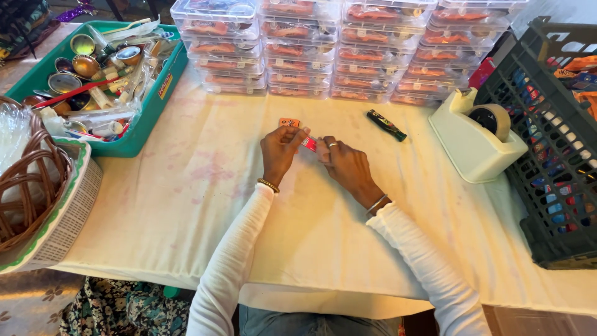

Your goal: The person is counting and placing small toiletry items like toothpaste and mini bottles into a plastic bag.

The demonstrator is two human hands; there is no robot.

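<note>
My left hand [281, 151] and my right hand [345, 163] meet over the middle of the white-covered table [186, 193]. Both pinch a small red packet [309, 144] between their fingertips. A small orange packet [288, 122] lies on the cloth just beyond my left fingers. A dark tube-shaped item [386, 125] lies further right, apart from both hands. Both arms wear white long sleeves; a beaded bracelet sits on the left wrist, bangles on the right.
Stacks of clear lidded boxes [323, 46] with orange contents line the far edge. A white tape dispenser [476, 134] and a dark crate [553, 143] of small packets stand at right. A teal tray [146, 106] of utensils and a wicker basket [28, 180] sit left.
</note>
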